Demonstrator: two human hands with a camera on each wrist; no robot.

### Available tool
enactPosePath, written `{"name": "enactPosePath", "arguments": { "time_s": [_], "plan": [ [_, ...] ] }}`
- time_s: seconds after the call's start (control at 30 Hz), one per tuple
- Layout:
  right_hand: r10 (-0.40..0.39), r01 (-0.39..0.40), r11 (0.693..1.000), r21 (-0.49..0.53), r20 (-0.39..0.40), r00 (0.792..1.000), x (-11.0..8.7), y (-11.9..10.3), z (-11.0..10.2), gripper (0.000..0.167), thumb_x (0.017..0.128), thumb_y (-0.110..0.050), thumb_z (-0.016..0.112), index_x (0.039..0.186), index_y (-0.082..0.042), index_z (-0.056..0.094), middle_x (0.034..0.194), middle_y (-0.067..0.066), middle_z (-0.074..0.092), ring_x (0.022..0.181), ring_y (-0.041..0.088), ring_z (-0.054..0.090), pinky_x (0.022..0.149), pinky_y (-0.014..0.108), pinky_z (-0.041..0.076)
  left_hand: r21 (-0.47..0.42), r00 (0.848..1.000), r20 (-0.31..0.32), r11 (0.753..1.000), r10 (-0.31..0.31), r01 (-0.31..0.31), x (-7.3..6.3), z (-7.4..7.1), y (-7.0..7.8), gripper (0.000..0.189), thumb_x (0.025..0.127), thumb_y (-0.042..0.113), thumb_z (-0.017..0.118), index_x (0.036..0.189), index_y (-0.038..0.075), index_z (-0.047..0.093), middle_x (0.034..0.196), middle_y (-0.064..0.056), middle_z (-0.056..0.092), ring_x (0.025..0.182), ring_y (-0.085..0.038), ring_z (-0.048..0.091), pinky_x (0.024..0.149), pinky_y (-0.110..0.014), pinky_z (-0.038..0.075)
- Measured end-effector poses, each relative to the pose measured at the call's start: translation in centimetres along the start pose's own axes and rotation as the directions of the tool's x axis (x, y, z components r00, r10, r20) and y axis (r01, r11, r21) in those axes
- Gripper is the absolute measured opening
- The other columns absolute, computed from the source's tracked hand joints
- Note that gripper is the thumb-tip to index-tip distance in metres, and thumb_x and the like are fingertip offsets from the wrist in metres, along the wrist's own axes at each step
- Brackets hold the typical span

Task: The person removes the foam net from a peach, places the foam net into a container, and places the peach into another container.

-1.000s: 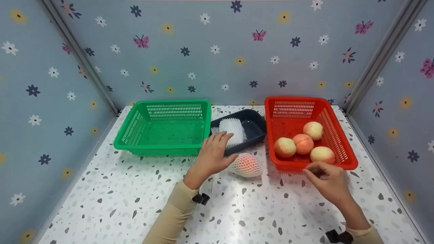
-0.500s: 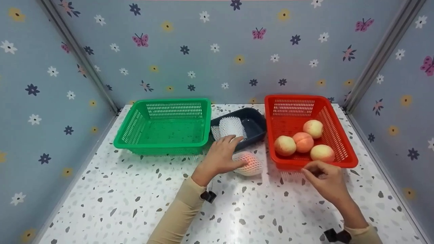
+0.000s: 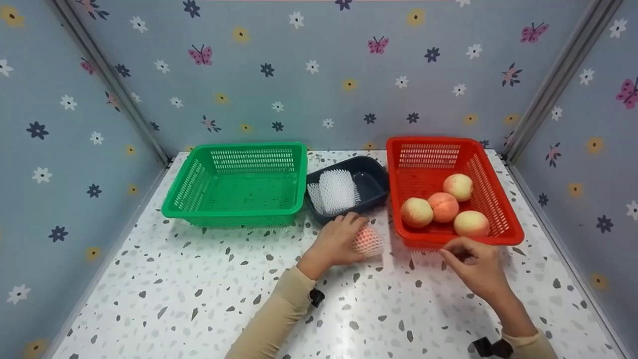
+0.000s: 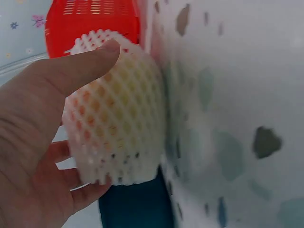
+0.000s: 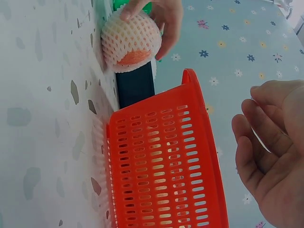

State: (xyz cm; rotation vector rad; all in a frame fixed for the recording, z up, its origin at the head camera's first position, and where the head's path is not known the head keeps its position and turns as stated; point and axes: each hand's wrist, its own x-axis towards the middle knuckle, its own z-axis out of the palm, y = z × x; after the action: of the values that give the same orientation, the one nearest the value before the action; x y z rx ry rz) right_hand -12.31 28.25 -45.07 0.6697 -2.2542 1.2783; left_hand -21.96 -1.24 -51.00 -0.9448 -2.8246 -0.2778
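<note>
My left hand (image 3: pixel 335 245) grips a peach in a white foam net (image 3: pixel 369 242) on the speckled table, in front of the dark tray. In the left wrist view the thumb lies over the foam-netted peach (image 4: pixel 116 107), while the other fingers curl round its far side. Through an opening at the net's end, bare orange-pink peach skin shows in the right wrist view. By the front rim of the red basket (image 3: pixel 392 174) is my right hand (image 3: pixel 478 267), its fingers loosely bent and holding nothing. Several bare peaches (image 3: pixel 443 207) lie inside that basket.
Between the two baskets stands the dark tray (image 3: pixel 371 183), with white foam nets (image 3: pixel 337 191) in its left part. A green basket (image 3: pixel 254 194) is at the left. Flower-patterned walls (image 3: pixel 299 85) enclose the table (image 3: pixel 209 294) at the back and sides.
My left hand has moved right and down from beside the netted peach and now closes round it. The right hand has stayed near the red basket's front rim.
</note>
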Motion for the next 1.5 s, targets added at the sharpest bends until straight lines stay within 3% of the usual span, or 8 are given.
{"name": "enactPosePath", "arguments": {
  "time_s": [0.1,0.3,0.6,0.73,0.93,1.13,1.5],
  "plan": [
    [-0.007,0.007,1.0,0.007,-0.001,1.0,0.0,0.1,0.1,0.023,0.072,0.019,0.074,0.08,-0.001,0.067,0.066,0.006,0.064,0.054,0.012,0.055,0.047,0.017,0.044,-0.075,1.0,-0.008,0.997,0.003,-0.003,-0.1,1.0,-0.1,0.089,0.07,0.06,0.078,0.137,0.013,0.043,0.124,-0.006,0.051,0.104,-0.023,0.054,0.089,-0.036,0.048],
    [0.003,-0.003,0.999,0.046,0.003,1.0,0.1,0.1,0.3,0.02,0.073,0.019,0.073,0.08,0.001,0.067,0.065,0.01,0.063,0.053,0.014,0.056,0.048,0.017,0.045,-0.193,1.0,-0.02,0.981,-0.021,0.017,-0.3,1.9,-0.5,0.083,0.07,0.043,0.084,0.136,0.014,0.042,0.123,-0.004,0.05,0.106,-0.019,0.054,0.094,-0.034,0.046],
    [0.015,-0.015,1.0,0.022,0.021,1.0,-0.7,2.3,0.9,0.023,0.074,0.014,0.076,0.082,-0.006,0.069,0.066,0.001,0.063,0.055,0.011,0.056,0.05,0.016,0.046,-0.299,0.999,-0.032,0.954,-0.012,0.002,-1.1,1.5,-0.4,0.087,0.064,0.03,0.087,0.137,0.013,0.042,0.124,-0.004,0.05,0.11,-0.016,0.052,0.096,-0.03,0.044],
    [0.014,-0.014,1.0,-0.013,0.012,1.0,-0.8,2.9,1.4,0.025,0.073,0.011,0.079,0.081,-0.012,0.07,0.069,-0.004,0.064,0.058,0.008,0.057,0.052,0.015,0.047,-0.372,0.998,-0.058,0.928,-0.001,-0.021,-1.7,0.7,0.0,0.088,0.064,0.025,0.086,0.139,0.013,0.042,0.127,-0.004,0.05,0.112,-0.015,0.052,0.096,-0.03,0.044],
    [-0.074,0.074,0.997,-0.003,0.002,0.997,0.5,0.0,2.5,0.026,0.067,0.018,0.077,0.076,-0.005,0.069,0.068,0.001,0.064,0.058,0.011,0.057,0.052,0.015,0.045,-0.5,0.992,-0.124,0.862,0.024,-0.083,-2.7,-1.1,0.9,0.09,0.063,0.025,0.088,0.139,0.014,0.041,0.128,0.0,0.048,0.11,-0.011,0.051,0.093,-0.026,0.045],
    [-0.189,0.187,0.98,0.072,0.025,0.982,1.9,-2.5,3.8,0.013,0.075,0.01,0.075,0.078,0.0,0.068,0.068,0.004,0.064,0.056,0.014,0.057,0.051,0.017,0.046,-0.581,0.982,-0.186,0.803,0.031,-0.135,-3.7,-2.9,1.9,0.092,0.063,0.028,0.089,0.138,0.013,0.039,0.128,-0.001,0.049,0.111,-0.012,0.051,0.09,-0.027,0.047],
    [-0.291,0.28,0.952,0.125,0.079,0.954,3.1,-4.8,5.7,0.029,0.064,0.022,0.075,0.08,-0.002,0.07,0.073,0.004,0.064,0.059,0.014,0.056,0.052,0.022,0.047,-0.61,0.961,-0.261,0.756,0.092,-0.238,-4.7,-3.8,2.5,0.088,0.064,0.026,0.09,0.136,0.01,0.041,0.127,-0.002,0.051,0.112,-0.012,0.052,0.091,-0.024,0.046]
  ]
}}
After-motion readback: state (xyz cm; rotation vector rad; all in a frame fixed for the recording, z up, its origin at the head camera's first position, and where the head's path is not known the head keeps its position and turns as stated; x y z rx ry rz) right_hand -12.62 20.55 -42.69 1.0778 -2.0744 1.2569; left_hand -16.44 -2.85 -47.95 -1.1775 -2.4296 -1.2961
